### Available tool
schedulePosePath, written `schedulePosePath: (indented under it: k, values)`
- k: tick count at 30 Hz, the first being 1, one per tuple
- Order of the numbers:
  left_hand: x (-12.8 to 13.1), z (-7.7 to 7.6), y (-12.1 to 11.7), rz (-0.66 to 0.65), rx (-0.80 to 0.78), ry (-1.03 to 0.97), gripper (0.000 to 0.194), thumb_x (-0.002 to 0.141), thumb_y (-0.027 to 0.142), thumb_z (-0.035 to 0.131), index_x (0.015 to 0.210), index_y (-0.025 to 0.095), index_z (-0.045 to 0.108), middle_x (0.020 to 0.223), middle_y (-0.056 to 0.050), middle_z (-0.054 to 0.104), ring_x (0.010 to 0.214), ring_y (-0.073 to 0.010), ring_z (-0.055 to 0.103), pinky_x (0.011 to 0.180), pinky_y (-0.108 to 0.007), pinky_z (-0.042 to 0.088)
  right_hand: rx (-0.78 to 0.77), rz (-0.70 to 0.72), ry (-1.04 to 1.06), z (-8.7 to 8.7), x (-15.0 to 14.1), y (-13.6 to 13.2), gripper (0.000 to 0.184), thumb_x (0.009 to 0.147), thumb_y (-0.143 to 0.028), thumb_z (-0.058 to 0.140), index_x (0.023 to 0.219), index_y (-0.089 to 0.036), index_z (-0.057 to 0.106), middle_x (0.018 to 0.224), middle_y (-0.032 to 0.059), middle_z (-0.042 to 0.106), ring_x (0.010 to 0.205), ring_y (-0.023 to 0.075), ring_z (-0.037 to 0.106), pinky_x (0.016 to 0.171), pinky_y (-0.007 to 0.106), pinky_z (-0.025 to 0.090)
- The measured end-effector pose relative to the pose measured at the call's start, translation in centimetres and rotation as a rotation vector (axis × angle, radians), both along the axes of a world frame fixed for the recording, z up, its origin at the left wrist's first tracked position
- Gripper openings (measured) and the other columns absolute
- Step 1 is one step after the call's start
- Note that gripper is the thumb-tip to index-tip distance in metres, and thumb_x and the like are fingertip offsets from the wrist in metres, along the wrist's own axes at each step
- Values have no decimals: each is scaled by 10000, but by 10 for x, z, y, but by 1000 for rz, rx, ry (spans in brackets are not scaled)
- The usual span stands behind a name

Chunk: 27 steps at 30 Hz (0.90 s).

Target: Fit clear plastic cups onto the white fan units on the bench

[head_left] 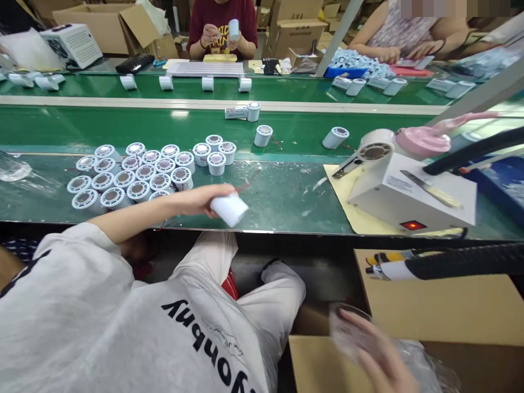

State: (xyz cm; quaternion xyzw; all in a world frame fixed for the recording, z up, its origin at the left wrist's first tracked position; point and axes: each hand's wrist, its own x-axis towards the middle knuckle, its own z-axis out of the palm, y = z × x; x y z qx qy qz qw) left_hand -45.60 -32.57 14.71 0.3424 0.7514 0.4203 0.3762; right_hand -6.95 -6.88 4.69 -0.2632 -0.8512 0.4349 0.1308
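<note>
My left hand point(208, 198) is closed around a light-blue-white cylindrical casing point(230, 209), held tilted just above the bench's front edge. Left of it stand several similar casings point(138, 190) in rows, with slotted round tops and thin wires. Down at the right, my right hand point(379, 349) grips a clear, rounded plastic piece point(352, 330), blurred by motion. Beneath that hand is an open cardboard box point(315, 363) with clear plastic point(426, 363) in it.
A grey-white machine point(413, 191) with a lit red switch stands on the bench at right, a knife point(434, 191) on top. Black hoses point(470, 263) jut in below it. Beyond runs a green conveyor point(135, 123) carrying casings. Two co-workers point(223, 27) sit opposite.
</note>
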Motion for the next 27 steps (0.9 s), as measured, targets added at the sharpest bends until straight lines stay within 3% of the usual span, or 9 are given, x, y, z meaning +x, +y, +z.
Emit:
schedulePosePath:
  k: [2,5,9,12,15,18,21,24,27]
  values:
    - [32,-28,18,-139,-23,-227,487,898,594,317,945,169,549,650,-7,487,472,-136,402,418,-253,321,224,195,81,7,-30,-38,424,946,-396,620,1366,-335,636,1331,134,668,1166,354,697,906,506,628]
    - [73,-63,43,-293,16,-509,415,854,578,429,876,180,546,648,7,508,483,-123,438,431,-236,340,545,234,205,19,-72,-77,507,942,-251,596,1438,-355,583,1423,137,569,1200,345,645,926,507,616]
    - [94,-72,59,-474,77,-472,279,868,430,598,883,163,678,777,-13,632,667,-130,547,614,-236,450,657,181,44,24,-96,-81,496,865,-85,599,1293,-316,699,1507,143,502,1193,374,593,907,539,600]
    - [95,-64,63,-545,170,-179,218,920,329,594,919,170,744,934,-49,699,878,-170,633,841,-278,486,438,249,-15,21,-92,-74,324,814,-63,630,1022,-271,764,1413,126,574,1200,354,602,907,508,603]
    - [99,-63,64,-464,199,10,224,938,337,602,945,185,765,963,-60,700,901,-181,646,863,-301,480,105,248,48,20,-87,-73,19,851,-246,714,844,-237,729,1258,117,631,1148,311,650,929,464,596]
    - [107,-73,62,-352,258,20,257,845,421,763,980,203,777,1003,-69,708,946,-207,655,888,-328,501,-131,107,104,22,-85,-76,218,925,-370,648,771,-234,720,1131,106,661,1021,255,685,806,377,602]
    - [111,-85,60,-312,315,42,506,631,467,939,1054,230,793,1260,-120,676,1146,-286,642,1026,-422,497,-266,-39,145,25,-84,-75,269,883,-396,700,674,-228,701,1057,100,690,942,244,692,663,319,570]
    - [111,-91,57,-395,330,18,643,595,453,963,1184,275,775,1484,-139,580,1342,-346,564,1140,-493,435,-392,-116,218,25,-84,-71,321,814,-415,780,583,-226,662,954,81,730,946,262,713,790,379,587]
    - [112,-89,56,-450,348,-88,663,684,398,922,1301,273,717,1419,-132,650,1314,-315,602,1107,-461,473,-557,-158,291,23,-84,-67,349,795,-453,810,569,-230,664,957,82,766,992,292,736,857,441,604]
